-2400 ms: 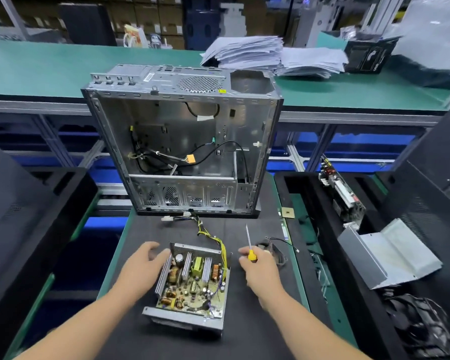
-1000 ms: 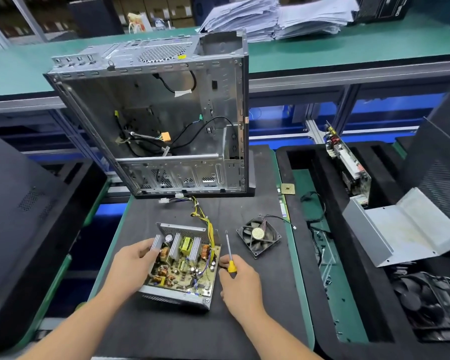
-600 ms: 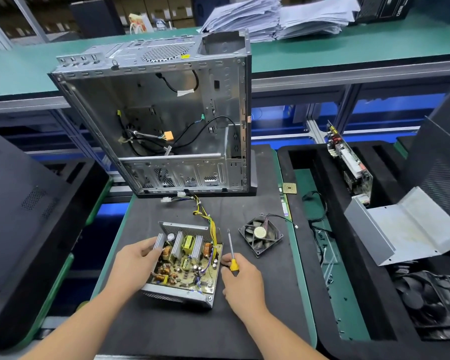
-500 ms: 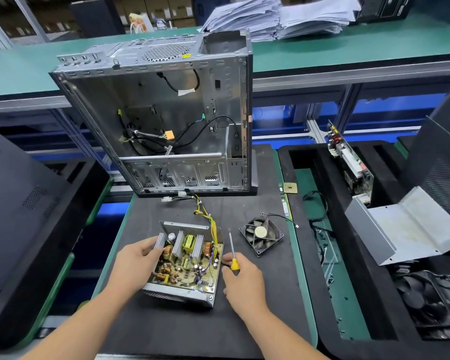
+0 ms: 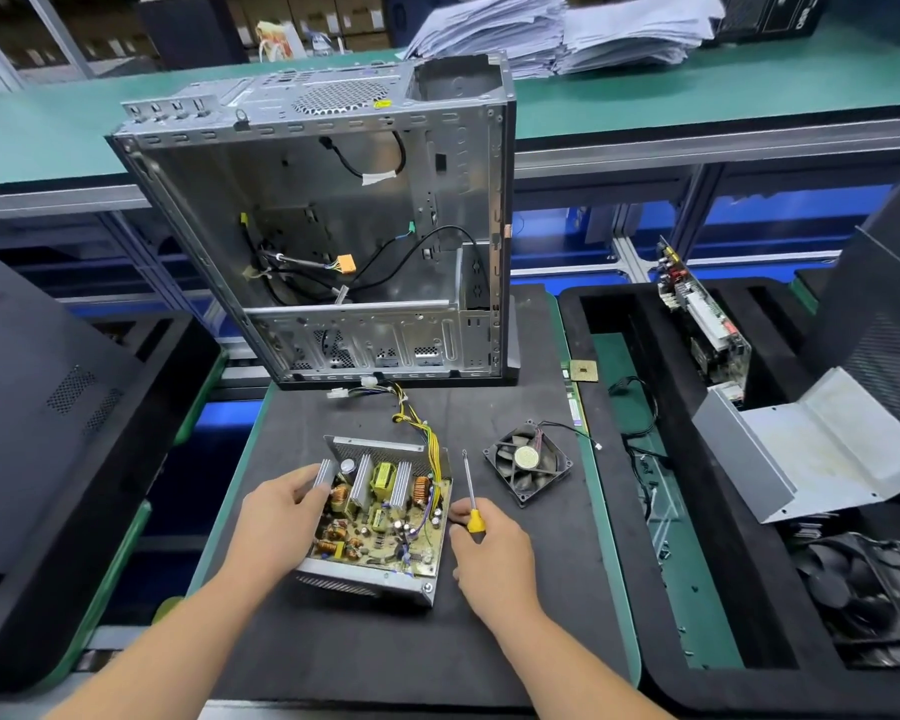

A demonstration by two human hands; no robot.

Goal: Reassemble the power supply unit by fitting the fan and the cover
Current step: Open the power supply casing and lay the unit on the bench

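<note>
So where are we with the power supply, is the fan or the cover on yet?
Neither yet. The power supply unit lies open on the mat, board exposed. The left hand holds its left side; the right hand holds the screwdriver. The fan lies loose beside it, and the cover lies in the right-hand tray. Both remain to fit.

**Both hands set at the power supply unit**

I have both forearms reaching in from the near edge, bare to the wrist. My left hand [image 5: 276, 517] rests against the left side of the power supply unit [image 5: 380, 517], fingers curled onto its edge. My right hand [image 5: 494, 553] sits just right of it, pinching a yellow-handled screwdriver [image 5: 471, 498].
</note>
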